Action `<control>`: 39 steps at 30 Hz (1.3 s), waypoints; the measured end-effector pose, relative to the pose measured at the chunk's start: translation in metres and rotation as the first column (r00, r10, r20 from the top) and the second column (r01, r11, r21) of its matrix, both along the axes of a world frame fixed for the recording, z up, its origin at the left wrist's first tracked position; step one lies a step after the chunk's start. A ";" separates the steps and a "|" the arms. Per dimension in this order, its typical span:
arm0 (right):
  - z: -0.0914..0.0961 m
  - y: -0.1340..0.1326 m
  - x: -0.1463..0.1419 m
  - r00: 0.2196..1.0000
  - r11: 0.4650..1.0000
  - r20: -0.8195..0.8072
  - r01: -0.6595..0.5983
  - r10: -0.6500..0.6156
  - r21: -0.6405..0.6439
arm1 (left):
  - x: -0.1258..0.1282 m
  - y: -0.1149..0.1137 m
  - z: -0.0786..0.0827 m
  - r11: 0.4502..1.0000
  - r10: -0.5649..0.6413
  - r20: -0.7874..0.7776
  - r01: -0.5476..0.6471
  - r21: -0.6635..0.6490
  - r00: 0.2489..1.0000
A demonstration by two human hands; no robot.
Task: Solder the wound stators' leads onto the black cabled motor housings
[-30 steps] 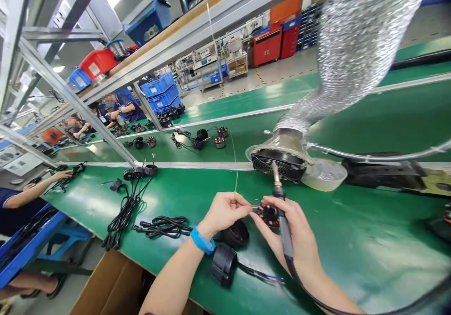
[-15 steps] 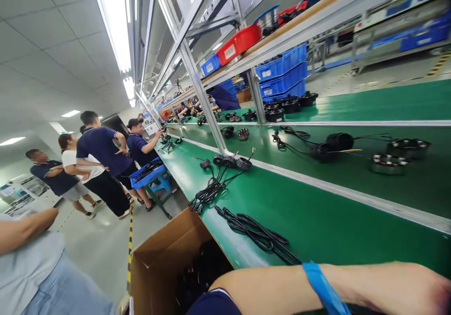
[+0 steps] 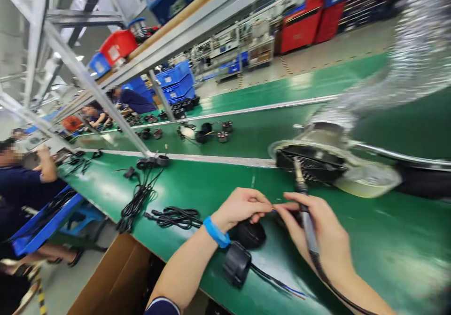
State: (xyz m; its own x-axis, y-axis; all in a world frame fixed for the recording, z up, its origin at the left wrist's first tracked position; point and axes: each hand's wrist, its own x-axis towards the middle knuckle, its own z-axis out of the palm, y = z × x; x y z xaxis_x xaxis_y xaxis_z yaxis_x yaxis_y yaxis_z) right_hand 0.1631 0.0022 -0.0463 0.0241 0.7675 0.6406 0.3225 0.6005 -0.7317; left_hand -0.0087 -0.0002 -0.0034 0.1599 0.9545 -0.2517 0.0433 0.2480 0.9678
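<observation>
My left hand (image 3: 244, 206), with a blue band at the wrist, is closed with fingertips pinching a thin wire (image 3: 274, 210), of which little shows. The right hand (image 3: 326, 228) grips a soldering iron (image 3: 309, 228), its tip pointing up and away. Its thumb and forefinger meet the left fingertips at the wire. Beneath my left hand is a round black part (image 3: 251, 235), partly covered. Closer to me, a black cap-like housing (image 3: 237, 264) lies on the green bench with a cable (image 3: 269, 277) ending in blue and red wires.
Beyond the iron stands a fume hood (image 3: 310, 162) with a foil duct (image 3: 417, 56). Coiled black cables (image 3: 176, 216) lie left of my hands. A cardboard box (image 3: 112, 270) sits below the bench edge. A co-worker (image 3: 26, 178) is at the left; blue crates (image 3: 176, 82) are stacked behind.
The view has swung right, bringing the hood, soldering iron and both hands into sight. My left arm, earlier stretched across the lower right, now appears near the middle.
</observation>
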 end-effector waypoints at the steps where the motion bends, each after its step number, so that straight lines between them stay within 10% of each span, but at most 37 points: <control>1: 0.002 0.000 0.002 1.000 1.000 0.012 0.000 0.000 0.016 | 0.000 0.002 -0.002 1.000 0.019 -0.020 -0.019 0.010 1.000; 39: 0.008 -0.001 0.031 0.938 0.969 -0.339 -0.149 0.075 -0.199 | 0.013 0.022 -0.007 0.998 0.066 -0.144 -0.065 0.013 0.987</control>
